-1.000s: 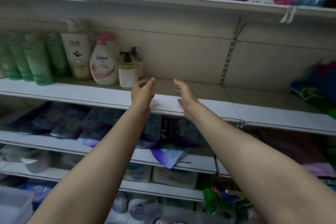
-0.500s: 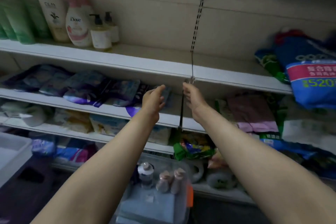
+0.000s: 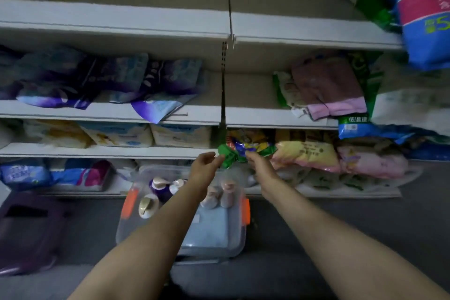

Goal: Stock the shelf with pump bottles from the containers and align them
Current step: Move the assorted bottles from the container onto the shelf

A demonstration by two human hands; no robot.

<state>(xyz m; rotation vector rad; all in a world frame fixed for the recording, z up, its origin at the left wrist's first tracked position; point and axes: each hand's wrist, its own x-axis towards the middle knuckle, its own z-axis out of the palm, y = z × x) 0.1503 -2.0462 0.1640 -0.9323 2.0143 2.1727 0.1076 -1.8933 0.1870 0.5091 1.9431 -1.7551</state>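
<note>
No grip yet: left hand (image 3: 206, 164) and right hand (image 3: 258, 165) both spread, empty; they've dropped from the shelf a second ago to above the bin (image 3: 239, 238) on the floor, likely for a fresh pick; bottles (image 3: 216, 196) stand upright inside, pumps up.

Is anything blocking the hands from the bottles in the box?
Nothing visible. The clear box has no lid on, and both hands hover open above the bottles.
</note>
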